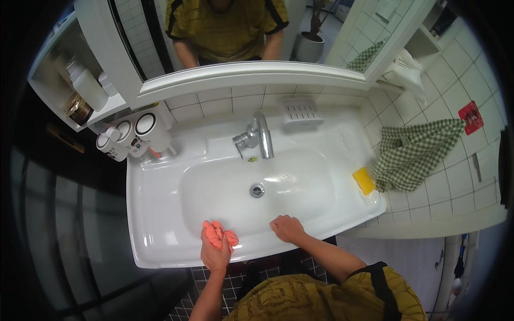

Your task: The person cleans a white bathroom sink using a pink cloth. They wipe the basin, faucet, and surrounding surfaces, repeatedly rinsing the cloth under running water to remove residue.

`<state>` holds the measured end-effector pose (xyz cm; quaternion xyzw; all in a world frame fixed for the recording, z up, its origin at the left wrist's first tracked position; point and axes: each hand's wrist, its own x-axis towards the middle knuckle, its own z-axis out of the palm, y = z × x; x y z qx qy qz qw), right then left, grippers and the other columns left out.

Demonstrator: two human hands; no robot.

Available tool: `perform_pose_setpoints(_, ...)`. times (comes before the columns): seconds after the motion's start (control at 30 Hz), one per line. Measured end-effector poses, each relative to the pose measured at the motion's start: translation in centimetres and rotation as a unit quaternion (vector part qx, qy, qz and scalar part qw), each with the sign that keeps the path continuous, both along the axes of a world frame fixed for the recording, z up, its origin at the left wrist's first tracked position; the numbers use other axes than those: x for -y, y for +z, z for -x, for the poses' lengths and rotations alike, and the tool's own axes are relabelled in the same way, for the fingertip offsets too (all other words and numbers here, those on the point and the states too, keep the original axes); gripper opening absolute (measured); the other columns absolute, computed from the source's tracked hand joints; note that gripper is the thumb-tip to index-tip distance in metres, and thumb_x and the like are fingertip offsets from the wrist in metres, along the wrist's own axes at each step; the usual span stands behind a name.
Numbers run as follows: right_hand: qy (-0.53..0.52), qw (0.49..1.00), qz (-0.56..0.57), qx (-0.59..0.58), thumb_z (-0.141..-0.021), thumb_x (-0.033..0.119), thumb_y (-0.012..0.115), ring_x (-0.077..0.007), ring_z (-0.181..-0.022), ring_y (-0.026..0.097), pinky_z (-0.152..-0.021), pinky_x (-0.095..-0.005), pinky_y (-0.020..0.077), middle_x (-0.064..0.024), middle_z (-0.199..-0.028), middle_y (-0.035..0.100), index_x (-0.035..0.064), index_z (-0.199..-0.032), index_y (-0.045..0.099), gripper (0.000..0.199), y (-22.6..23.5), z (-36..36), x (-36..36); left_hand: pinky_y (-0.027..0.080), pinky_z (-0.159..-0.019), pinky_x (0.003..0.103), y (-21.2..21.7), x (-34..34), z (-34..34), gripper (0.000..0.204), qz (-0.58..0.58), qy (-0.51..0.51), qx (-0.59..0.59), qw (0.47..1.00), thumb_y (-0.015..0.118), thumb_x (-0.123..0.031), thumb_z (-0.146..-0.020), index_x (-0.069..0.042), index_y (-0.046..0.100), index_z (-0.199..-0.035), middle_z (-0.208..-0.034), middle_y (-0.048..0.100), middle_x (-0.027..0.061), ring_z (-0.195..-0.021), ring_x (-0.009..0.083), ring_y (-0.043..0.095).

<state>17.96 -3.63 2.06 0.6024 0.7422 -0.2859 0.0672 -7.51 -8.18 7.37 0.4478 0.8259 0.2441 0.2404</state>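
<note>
My left hand (216,258) is closed around a bunched coral-pink cloth (215,233), over the near left part of the white sink (155,243). Folds of the cloth stick out past my fingers. To the right of it, my right hand (289,230) hangs over the sink's near edge with its fingers curled in. No object shows in that hand. Beyond both hands lies the round metal drain (257,190), and the chrome faucet (264,140) stands behind it. A small yellow-green bit (252,160) sits by the faucet's base.
A yellow sponge (364,182) rests on the sink's right ledge, beside a hanging green checked towel (412,155). White cups (150,131) hang at the back left under a shelf with bottles (87,85). A slotted white soap holder (301,113) is behind the faucet, below a mirror (225,37).
</note>
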Motion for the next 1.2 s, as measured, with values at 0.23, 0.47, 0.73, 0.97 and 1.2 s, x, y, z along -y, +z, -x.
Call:
perform_pose_setpoints(0.23, 0.028, 0.995, 0.062, -0.068, -0.092, 0.033, 0.051, -0.0311, -0.105, 0.056, -0.089, -0.045, 0.0466, -0.0119, -0.111, 0.061, 0.013, -0.111, 0.064, 0.031, -3.4, -0.2, -2.3, 0.051, -0.075, 0.046, 0.0, -0.5, -0.4, 0.067, 0.026, 0.039, -0.024, 0.999, 0.07, -0.038, -0.08, -0.012, 0.043, -0.136, -0.1, 0.067, 0.0179, -0.09, 0.0389, 0.064)
perform_pose_setpoints(0.47, 0.036, 0.991, -0.07, -0.107, -0.083, 0.025, 0.066, -0.0322, -0.125, 0.045, -0.096, -0.0449, 0.0448, -0.0144, -0.136, 0.046, 0.0023, -0.129, 0.048, 0.055, -9.0, 1.7, -7.7, 0.052, -0.073, 0.044, -0.3, -0.6, -1.0, 0.067, 0.006, 0.055, -0.033, 0.998, 0.07, -0.037, -0.08, -0.012, 0.043, -0.135, -0.099, 0.068, 0.0174, -0.089, 0.0377, 0.065)
perform_pose_setpoints(0.73, 0.039, 0.992, -0.061, -0.099, -0.081, 0.025, 0.069, -0.0327, -0.134, 0.036, -0.104, -0.0455, 0.0383, -0.0163, -0.147, 0.033, 0.0031, -0.136, 0.042, 0.066, -10.7, 3.0, -8.3, 0.052, -0.073, 0.044, -0.5, -0.6, -0.9, 0.067, -0.002, 0.065, -0.031, 0.997, 0.071, -0.035, -0.079, -0.013, 0.043, -0.136, -0.097, 0.068, 0.017, -0.089, 0.0372, 0.065)
perform_pose_setpoints(0.97, 0.048, 0.993, -0.053, -0.095, -0.082, 0.027, 0.068, -0.031, -0.138, 0.031, -0.107, -0.0458, 0.0337, -0.015, -0.151, 0.028, 0.0042, -0.139, 0.04, 0.068, -10.8, 2.8, -7.5, 0.053, -0.075, 0.042, -0.6, -0.5, -0.9, 0.067, 0.019, 0.07, -0.037, 0.997, 0.071, -0.034, -0.08, -0.017, 0.042, -0.137, -0.105, 0.068, 0.0155, -0.092, 0.0357, 0.066)
perform_pose_setpoints(1.2, 0.054, 0.994, -0.041, -0.085, -0.084, 0.028, 0.066, -0.0301, -0.139, 0.028, -0.108, -0.0467, 0.0311, -0.0145, -0.153, 0.025, 0.0054, -0.141, 0.038, 0.068, -10.9, 2.9, -7.2, 0.053, -0.077, 0.042, -0.5, -0.5, -0.8, 0.067, 0.02, 0.064, -0.039, 0.997, 0.071, -0.036, -0.08, -0.017, 0.041, -0.137, -0.107, 0.067, 0.0159, -0.093, 0.0365, 0.066)
